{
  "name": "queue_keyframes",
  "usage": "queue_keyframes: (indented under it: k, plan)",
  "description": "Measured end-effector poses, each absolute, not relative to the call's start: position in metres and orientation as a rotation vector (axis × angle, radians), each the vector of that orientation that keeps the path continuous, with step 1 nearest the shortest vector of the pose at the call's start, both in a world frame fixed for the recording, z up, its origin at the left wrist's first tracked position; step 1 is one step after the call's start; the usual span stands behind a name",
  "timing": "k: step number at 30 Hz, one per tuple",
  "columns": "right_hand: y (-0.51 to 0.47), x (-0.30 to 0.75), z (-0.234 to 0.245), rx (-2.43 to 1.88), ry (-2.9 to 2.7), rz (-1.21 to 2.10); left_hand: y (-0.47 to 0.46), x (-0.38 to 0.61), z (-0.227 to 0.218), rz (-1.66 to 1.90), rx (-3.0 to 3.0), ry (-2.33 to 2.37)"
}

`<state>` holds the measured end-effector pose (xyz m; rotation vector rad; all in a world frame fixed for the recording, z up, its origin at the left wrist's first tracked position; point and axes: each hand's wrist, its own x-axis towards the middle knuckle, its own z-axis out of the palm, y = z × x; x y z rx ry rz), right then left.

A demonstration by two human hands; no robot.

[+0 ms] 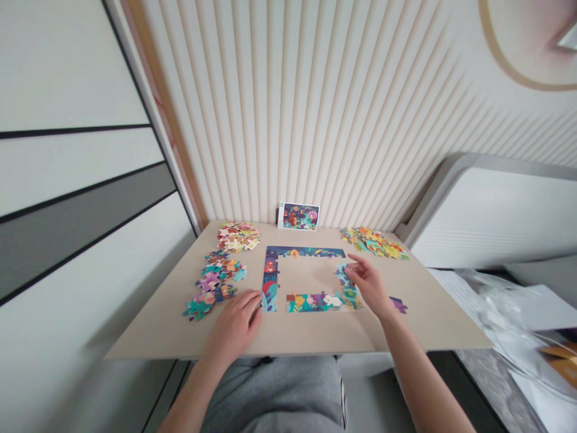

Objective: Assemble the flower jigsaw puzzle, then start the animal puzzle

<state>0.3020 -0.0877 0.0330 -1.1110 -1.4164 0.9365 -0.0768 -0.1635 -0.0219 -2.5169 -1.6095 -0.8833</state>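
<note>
A partly joined jigsaw frame [271, 272] lies on the beige table [433, 325], with a top strip, a left side and a bottom strip [315, 300]. My left hand [237, 325] rests flat on the table with fingers apart, its fingertips beside the frame's lower left corner. My right hand [369, 284] is at the frame's right side, fingers pinched on a small run of joined pieces [343, 275]. A single purple piece [398, 304] lies just right of my right wrist.
Loose pieces lie in piles at the back left [237, 236], left [214, 282] and back right [374, 242]. A reference picture card [298, 216] leans against the ribbed wall. A white unit [496, 216] and clear plastic wrapping [509, 313] sit to the right.
</note>
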Motion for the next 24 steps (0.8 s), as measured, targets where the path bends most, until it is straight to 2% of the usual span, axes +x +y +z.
queue_keyframes:
  k: [11, 19, 24]
  plan:
    - [-0.101, 0.249, 0.046, -1.101, -1.863, 0.807, -0.166, -0.075, -0.019, -0.879, -2.507, -1.621]
    - [-0.091, 0.230, 0.027, -1.075, -1.668, 1.133, -0.166, -0.074, -0.018, -0.936, -2.512, -1.616]
    - [-0.068, 0.208, 0.030, -1.048, -1.720, 1.215, -0.167, -0.073, -0.015, -0.980, -2.503, -1.606]
